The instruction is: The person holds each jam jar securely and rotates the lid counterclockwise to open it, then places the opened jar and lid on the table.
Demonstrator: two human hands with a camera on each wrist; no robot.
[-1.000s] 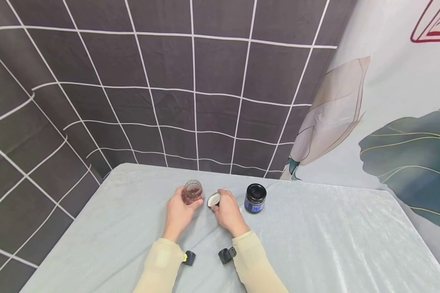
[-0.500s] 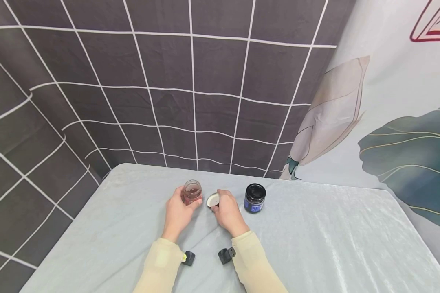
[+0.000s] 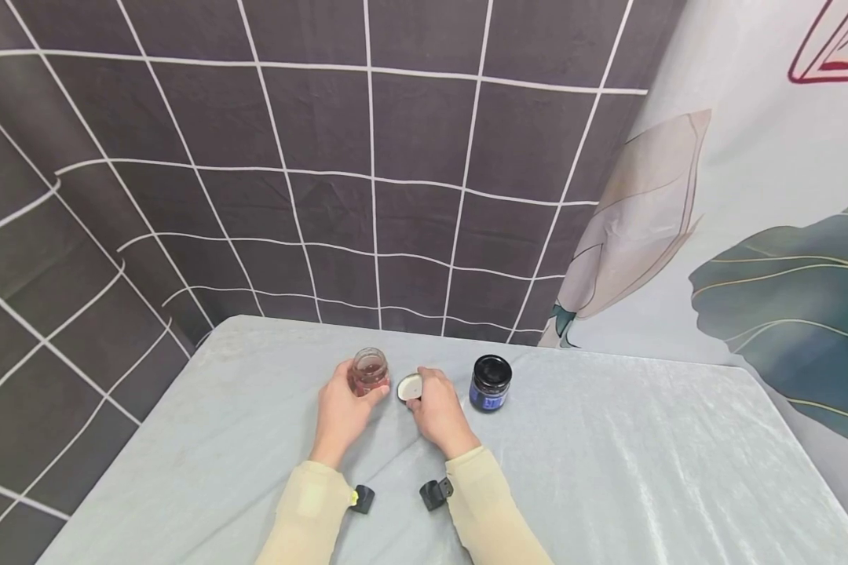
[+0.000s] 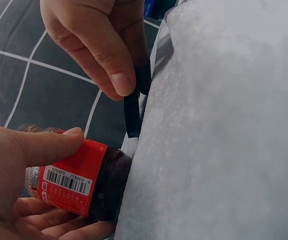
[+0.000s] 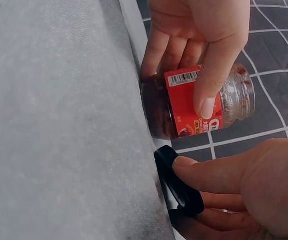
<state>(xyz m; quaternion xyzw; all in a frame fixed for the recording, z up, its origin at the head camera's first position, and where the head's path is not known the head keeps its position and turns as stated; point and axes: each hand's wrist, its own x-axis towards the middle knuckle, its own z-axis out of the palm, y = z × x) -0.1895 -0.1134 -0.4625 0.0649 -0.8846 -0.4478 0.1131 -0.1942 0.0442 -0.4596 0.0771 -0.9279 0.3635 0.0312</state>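
My left hand [image 3: 342, 412] grips an uncapped glass jar [image 3: 371, 367] that stands upright on the table. In the left wrist view the jar's red label [image 4: 78, 172] shows a barcode, and dark contents sit at its bottom. Just to the right, my right hand [image 3: 440, 412] pinches a round black lid [image 3: 408, 388] by its edge, thumb on the near side. The lid's pale inner face points up. Seen from the right wrist, the lid [image 5: 176, 182] is low at the tabletop, beside the jar and apart from it.
A second jar [image 3: 491, 383], with a black lid and blue label, stands to the right of my right hand. Pale grey cloth [image 3: 608, 471] covers the table. Behind hangs a dark gridded curtain [image 3: 325, 204], with a leaf-patterned one [image 3: 770, 298] at right.
The lid has tipped slightly flatter toward the table in my right hand. My left hand and its jar stay in place.
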